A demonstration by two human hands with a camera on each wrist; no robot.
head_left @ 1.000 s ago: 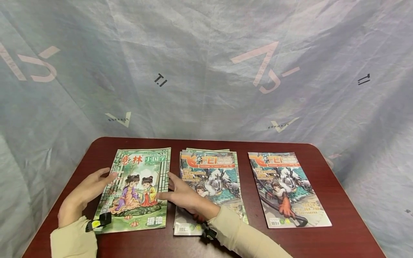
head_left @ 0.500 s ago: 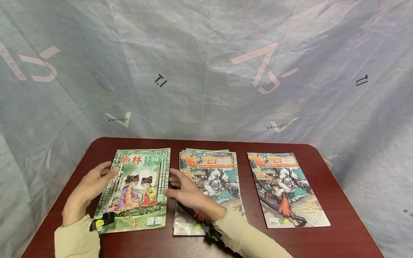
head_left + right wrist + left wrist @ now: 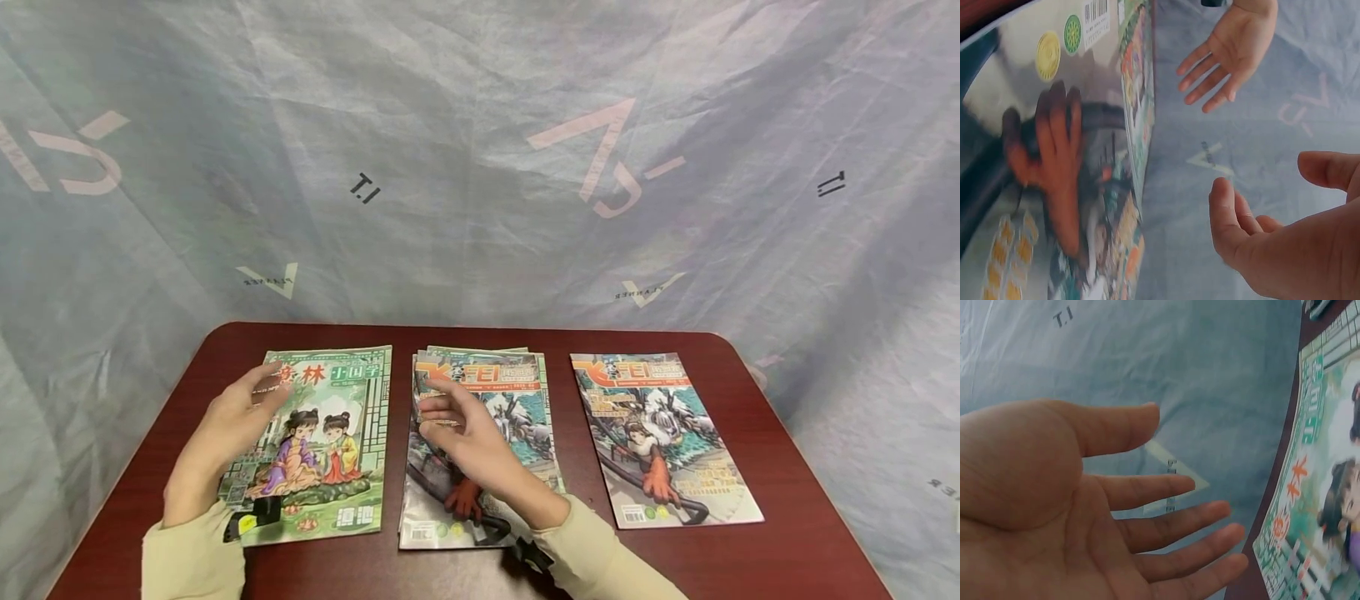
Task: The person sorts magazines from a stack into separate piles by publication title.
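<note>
A green magazine (image 3: 322,458) with two cartoon children on its cover lies flat at the left of the table. My left hand (image 3: 228,429) is over its left side, fingers spread and palm facing inward; the left wrist view shows the same hand (image 3: 1104,506) holding nothing. My right hand (image 3: 480,442) hovers over the middle stack, whose top magazine (image 3: 517,417) has a mechanical creature on its cover. Its fingers are loosely bent with nothing between them, as the right wrist view shows of that hand (image 3: 1285,231). Green magazine edges stick out beneath that top copy.
A third magazine (image 3: 667,450), with the same cover as the middle one, lies apart on the right. All rest on a dark red table (image 3: 787,517) with rounded far corners. Behind it hangs a grey printed cloth (image 3: 465,167).
My right hand has left the green magazine's right edge and moved right over the middle stack. My left hand has lifted off the left edge and shifted slightly up and right.
</note>
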